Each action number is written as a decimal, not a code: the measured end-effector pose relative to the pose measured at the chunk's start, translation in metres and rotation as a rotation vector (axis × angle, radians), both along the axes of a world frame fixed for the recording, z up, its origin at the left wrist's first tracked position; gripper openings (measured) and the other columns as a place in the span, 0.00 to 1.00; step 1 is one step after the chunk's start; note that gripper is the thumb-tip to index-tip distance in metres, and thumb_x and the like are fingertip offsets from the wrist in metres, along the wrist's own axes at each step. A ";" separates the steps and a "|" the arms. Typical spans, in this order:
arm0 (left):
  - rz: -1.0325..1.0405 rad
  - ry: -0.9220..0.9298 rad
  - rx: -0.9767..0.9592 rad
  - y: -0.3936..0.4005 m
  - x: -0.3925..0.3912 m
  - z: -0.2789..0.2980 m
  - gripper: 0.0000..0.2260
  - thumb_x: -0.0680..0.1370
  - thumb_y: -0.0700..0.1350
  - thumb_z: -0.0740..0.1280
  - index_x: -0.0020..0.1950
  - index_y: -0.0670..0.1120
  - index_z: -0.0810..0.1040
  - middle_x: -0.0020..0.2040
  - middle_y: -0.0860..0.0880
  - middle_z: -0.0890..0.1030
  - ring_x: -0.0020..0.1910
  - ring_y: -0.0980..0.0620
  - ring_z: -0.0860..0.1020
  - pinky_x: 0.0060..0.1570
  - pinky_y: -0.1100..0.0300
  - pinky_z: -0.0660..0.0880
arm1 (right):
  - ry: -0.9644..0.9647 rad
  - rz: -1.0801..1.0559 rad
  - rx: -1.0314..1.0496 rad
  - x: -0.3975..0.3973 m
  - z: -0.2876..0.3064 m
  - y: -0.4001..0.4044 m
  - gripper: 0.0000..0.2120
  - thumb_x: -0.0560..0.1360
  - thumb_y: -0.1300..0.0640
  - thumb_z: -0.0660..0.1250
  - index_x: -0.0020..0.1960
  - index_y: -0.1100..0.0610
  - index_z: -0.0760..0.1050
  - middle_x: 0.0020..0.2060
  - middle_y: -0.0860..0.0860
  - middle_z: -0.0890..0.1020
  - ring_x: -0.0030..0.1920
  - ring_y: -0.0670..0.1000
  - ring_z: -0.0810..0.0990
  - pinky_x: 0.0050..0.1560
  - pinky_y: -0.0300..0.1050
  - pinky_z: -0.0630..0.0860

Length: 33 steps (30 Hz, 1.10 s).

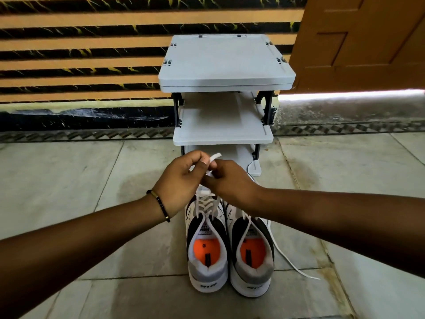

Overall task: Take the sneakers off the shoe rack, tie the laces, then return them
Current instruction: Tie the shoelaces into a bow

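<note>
Two white, grey and black sneakers with orange insoles stand side by side on the floor, heels toward me: the left sneaker [207,245] and the right sneaker [253,256]. Both my hands are raised above the left sneaker's toe, pinching its white lace [213,157]. My left hand [181,178] grips a lace end between thumb and fingers. My right hand [230,180] touches it and holds the other strand. The right sneaker's lace [289,261] trails loose across the floor to the right. The grey shoe rack [225,65] stands just behind my hands, its shelves bare.
The rack stands against a wall of black and orange stripes [80,54]. An orange door [368,42] is at the right, light showing under it. Pale floor tiles [80,180] spread to both sides of the sneakers.
</note>
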State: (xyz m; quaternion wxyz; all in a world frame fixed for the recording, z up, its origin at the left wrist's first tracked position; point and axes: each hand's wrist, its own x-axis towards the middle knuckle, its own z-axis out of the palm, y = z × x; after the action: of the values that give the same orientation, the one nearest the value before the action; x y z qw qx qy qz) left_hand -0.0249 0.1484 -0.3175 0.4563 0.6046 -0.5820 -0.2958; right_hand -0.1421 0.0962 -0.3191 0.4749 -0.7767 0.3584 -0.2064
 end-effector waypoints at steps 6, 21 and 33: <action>0.000 0.027 -0.020 0.002 -0.001 -0.002 0.10 0.78 0.48 0.56 0.51 0.47 0.75 0.44 0.52 0.78 0.42 0.53 0.76 0.46 0.59 0.75 | -0.071 -0.044 0.151 0.000 0.001 -0.004 0.15 0.75 0.54 0.64 0.30 0.50 0.77 0.20 0.44 0.74 0.27 0.44 0.72 0.37 0.45 0.71; -0.201 0.307 0.610 -0.002 0.021 0.002 0.09 0.79 0.40 0.57 0.53 0.48 0.75 0.25 0.53 0.77 0.28 0.58 0.78 0.32 0.64 0.70 | -0.144 -0.043 0.315 -0.007 0.018 -0.021 0.11 0.76 0.60 0.62 0.40 0.63 0.79 0.27 0.54 0.75 0.29 0.48 0.72 0.31 0.35 0.69; -0.048 -0.024 0.530 -0.001 0.014 -0.007 0.05 0.69 0.48 0.69 0.38 0.48 0.79 0.43 0.41 0.80 0.48 0.45 0.78 0.64 0.44 0.71 | 0.005 0.146 0.220 -0.014 0.021 -0.033 0.07 0.70 0.72 0.65 0.45 0.68 0.80 0.30 0.51 0.80 0.25 0.39 0.76 0.26 0.29 0.69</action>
State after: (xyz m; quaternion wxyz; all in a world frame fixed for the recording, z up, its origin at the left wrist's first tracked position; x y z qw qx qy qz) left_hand -0.0105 0.1479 -0.3249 0.2677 0.6925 -0.5039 -0.4415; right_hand -0.1556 0.0631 -0.2978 0.5703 -0.7444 0.3226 -0.1287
